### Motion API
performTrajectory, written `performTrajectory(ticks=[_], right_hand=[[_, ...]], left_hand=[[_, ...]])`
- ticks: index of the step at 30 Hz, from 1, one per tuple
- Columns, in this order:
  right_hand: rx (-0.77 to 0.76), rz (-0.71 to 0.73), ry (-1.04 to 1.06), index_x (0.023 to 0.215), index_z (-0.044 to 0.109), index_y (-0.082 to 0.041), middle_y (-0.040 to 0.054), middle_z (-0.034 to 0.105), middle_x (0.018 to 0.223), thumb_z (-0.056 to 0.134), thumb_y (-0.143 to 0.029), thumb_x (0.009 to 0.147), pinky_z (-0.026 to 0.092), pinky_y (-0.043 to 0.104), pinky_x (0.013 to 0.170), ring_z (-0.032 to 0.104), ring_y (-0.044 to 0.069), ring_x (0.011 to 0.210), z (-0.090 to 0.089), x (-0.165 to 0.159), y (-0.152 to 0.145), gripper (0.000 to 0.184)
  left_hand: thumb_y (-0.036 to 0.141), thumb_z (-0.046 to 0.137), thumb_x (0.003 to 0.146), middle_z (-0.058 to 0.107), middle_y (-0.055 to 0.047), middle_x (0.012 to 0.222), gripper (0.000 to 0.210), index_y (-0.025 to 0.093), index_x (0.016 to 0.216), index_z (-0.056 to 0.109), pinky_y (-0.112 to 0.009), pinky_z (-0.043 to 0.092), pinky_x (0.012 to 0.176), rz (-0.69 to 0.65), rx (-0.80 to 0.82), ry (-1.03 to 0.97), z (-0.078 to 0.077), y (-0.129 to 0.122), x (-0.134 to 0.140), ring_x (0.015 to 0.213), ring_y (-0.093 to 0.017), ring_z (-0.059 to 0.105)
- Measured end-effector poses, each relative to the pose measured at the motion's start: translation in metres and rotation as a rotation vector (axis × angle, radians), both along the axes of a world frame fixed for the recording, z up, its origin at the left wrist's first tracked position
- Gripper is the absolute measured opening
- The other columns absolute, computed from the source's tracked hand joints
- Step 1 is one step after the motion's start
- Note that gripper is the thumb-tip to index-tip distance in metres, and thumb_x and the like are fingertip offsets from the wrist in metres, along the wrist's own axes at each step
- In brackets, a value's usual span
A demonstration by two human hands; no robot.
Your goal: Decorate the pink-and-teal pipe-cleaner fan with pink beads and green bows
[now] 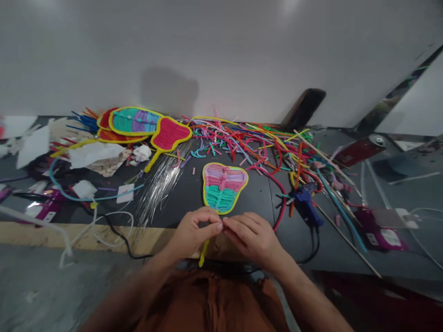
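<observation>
Pale wall (pixel 221 55) in bkgd, dark table (pixel 261 203) in front of it, pipe-cleaner pile (pixel 221 136) along the far edge & blue glue gun (pixel 306 205) off to the R. Yellow-edged fan (pixel 223 196) lies approx centre, w/ a pink/lilac top, teal bottom & a row of pink beads (pixel 223 178) up the mid. Key relation: blade is just beyond the hands, straight ahead, wide end away from the person; long axis runs far-to-near, w/ the yellow handle (pixel 203 256) slanting a bit L as it comes back past the table's near edge. L hand (pixel 189 230) is nearer: it covers the neck b/w blade & handle, tail poking out below it. R hand (pixel 254 235) sits just R of that line, apart from the handle. L thumb & index curl into a ring, tips together; R fingers bunched, tips meeting L's. Can't tell if there's anything small pinched b/w them, nor if L grips the handle or just hides it
</observation>
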State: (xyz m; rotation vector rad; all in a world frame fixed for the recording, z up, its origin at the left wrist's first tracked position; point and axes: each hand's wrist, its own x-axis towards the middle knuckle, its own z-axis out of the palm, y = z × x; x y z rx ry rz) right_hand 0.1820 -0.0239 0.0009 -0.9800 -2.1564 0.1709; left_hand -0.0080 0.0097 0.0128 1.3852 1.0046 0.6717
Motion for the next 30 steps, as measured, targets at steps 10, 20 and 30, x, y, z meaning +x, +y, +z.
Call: performTrajectory(ticks=[10,20,30], right_hand=[[0.068,-0.183,0.101,0.114,0.057,-0.016,0.0089,0.072,0.085,0.055,-0.008,0.085,0.051,0.032,0.067,0.065,0.018,0.074,-0.009,-0.021,-0.002,0.03],[-0.038,0.012,0.189,0.108,0.061,-0.02,0.006,0.071,0.084,0.052,-0.01,0.087,0.051,0.029,0.066,0.064,0.015,0.073,-0.004,0.0,0.006,0.024],[-0.118,-0.026,0.239,0.117,0.057,-0.022,0.0053,0.071,0.083,0.057,-0.013,0.085,0.051,0.029,0.066,0.063,0.015,0.072,-0.014,-0.006,-0.008,0.033]], left_hand=[[0.027,0.074,0.065,0.062,0.0,0.069,0.011,0.017,0.064,0.071,-0.025,0.045,0.075,0.496,-0.268,-0.399,-0.013,-0.015,0.032,0.072,-0.013,0.054],[0.036,0.071,0.071,0.064,-0.003,0.074,0.022,0.015,0.072,0.07,-0.026,0.045,0.073,0.156,-0.281,-0.211,-0.004,-0.01,0.014,0.074,-0.015,0.055],[0.033,0.072,0.069,0.058,-0.002,0.067,0.019,0.016,0.062,0.07,-0.024,0.042,0.067,0.208,-0.264,-0.212,-0.007,-0.018,0.014,0.069,-0.014,0.051]])
